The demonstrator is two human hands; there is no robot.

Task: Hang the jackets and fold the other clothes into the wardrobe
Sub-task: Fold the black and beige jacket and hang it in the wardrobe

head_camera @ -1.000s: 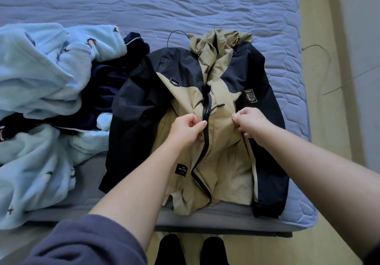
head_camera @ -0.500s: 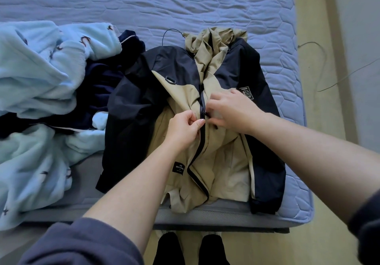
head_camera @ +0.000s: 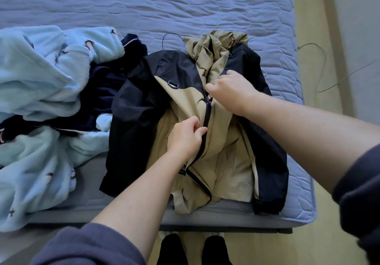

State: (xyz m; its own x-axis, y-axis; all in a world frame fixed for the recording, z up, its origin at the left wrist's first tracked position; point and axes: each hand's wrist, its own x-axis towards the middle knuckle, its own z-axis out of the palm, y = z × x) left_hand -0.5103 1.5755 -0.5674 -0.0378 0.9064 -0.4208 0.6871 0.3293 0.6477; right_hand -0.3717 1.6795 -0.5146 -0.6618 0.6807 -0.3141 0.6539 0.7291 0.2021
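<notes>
Your left hand (head_camera: pixel 185 139) pinches the tan-and-navy zip-up jacket (head_camera: pixel 135 120) beside its black zipper (head_camera: pixel 206 116); your right hand (head_camera: pixel 232 91) pinches the zipper's far end. A light-blue fleece garment (head_camera: pixel 41 79) lies left on the quilted blue mattress (head_camera: pixel 185 7).

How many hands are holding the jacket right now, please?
2: left hand pinches the jacket beside the zip mid-front; right hand grips at the zip's top.
</notes>
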